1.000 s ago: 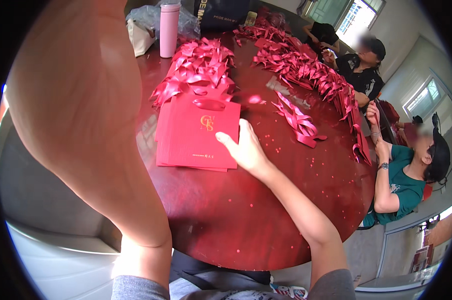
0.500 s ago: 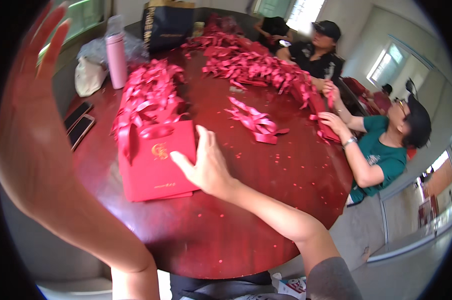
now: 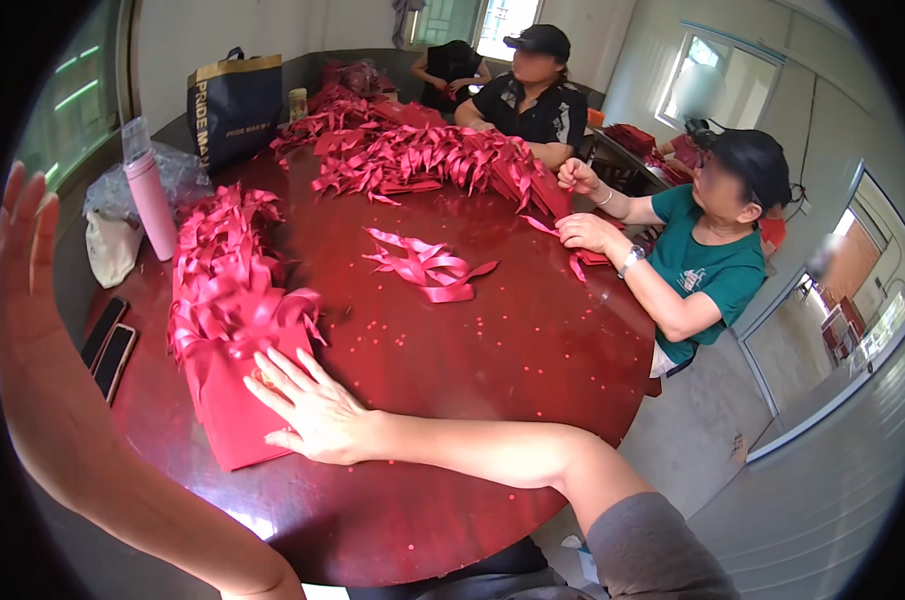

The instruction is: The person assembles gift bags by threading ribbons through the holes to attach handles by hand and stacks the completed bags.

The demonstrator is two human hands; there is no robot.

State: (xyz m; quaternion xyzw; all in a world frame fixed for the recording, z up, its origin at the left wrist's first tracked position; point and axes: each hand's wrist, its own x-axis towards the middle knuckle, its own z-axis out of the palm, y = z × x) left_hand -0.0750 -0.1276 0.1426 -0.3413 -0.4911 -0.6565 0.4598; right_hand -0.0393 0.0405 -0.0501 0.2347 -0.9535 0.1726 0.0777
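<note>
A stack of red paper gift bags [image 3: 231,425] lies on the dark red round table [image 3: 453,370] in front of me, to the left. Pink-red ribbon ties [image 3: 223,265] spread over the stack's upper part. My right hand [image 3: 318,400] rests flat on the top bag, fingers spread, partly hiding its gold emblem. My left hand [image 3: 28,230] is raised at the far left, away from the bags, with its fingers stretched out and nothing in it.
Loose ribbons [image 3: 433,265] lie mid-table. A long row of ribboned bags [image 3: 423,155] curves along the far side, where a person in green [image 3: 713,225] handles ribbon. Two phones [image 3: 113,360], a pink bottle [image 3: 151,205] and a navy shopping bag [image 3: 238,110] stand or lie left.
My right hand has moved from the bag's right edge onto its front, fingers now spread. The ribbons now cover more of the top bag. The view has shifted; my left hand stays raised.
</note>
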